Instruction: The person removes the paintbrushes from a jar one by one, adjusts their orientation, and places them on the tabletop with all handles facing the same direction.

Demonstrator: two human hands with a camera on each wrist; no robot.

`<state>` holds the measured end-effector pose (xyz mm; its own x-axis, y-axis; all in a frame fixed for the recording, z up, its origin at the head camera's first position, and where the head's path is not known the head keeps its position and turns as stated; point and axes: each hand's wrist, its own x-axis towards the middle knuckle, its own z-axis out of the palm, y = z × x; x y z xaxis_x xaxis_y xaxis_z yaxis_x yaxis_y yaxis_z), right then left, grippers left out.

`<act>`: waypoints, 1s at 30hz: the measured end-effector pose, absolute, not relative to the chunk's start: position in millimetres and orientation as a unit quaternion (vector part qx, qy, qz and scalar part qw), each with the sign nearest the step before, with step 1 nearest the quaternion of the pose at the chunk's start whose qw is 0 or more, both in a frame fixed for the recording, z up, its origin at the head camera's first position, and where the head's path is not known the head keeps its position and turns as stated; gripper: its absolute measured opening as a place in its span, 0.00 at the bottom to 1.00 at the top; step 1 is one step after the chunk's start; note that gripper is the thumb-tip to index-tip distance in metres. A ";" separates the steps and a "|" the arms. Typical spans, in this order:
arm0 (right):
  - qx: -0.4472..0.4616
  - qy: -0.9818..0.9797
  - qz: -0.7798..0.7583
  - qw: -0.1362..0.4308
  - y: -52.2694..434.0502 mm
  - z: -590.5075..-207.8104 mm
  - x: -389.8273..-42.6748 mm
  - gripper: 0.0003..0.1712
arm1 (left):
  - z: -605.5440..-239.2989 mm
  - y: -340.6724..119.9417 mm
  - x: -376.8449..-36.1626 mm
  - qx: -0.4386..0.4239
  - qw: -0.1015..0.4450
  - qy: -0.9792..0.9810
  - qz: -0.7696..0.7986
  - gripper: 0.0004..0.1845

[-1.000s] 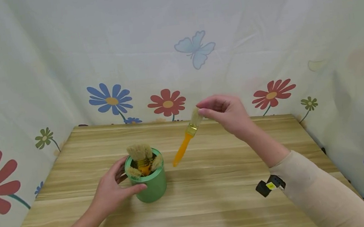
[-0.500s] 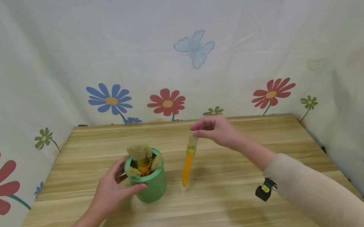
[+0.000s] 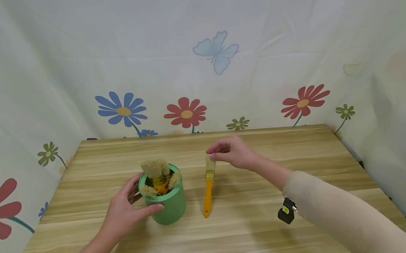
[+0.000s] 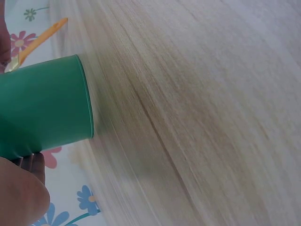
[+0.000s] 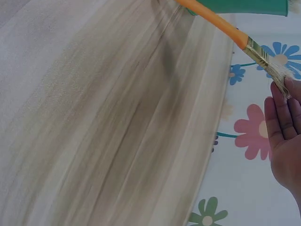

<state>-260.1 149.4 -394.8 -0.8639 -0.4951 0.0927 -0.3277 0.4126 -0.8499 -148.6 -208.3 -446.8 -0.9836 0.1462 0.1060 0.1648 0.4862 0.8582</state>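
My left hand [image 3: 124, 210] is curling round the green cup [image 3: 168, 203], thumb on its near side and fingers on its left wall, holding it upright on the wooden table [image 3: 238, 239]; more brushes [image 3: 157, 175] are standing in it, bristles up. Just right of the cup, the orange-handled brush [image 3: 207, 193] is lying with its long axis running away from me, handle tip toward me and low on the table. My right hand [image 3: 230, 152] is pinching its bristle end from above, so this hand is the nearer one.
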 end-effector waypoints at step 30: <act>-0.274 0.889 -0.364 0.053 117.3 -458.6 -281.5 0.07 | -447.3 -208.1 -147.5 -0.102 0.015 -0.859 -0.501 0.55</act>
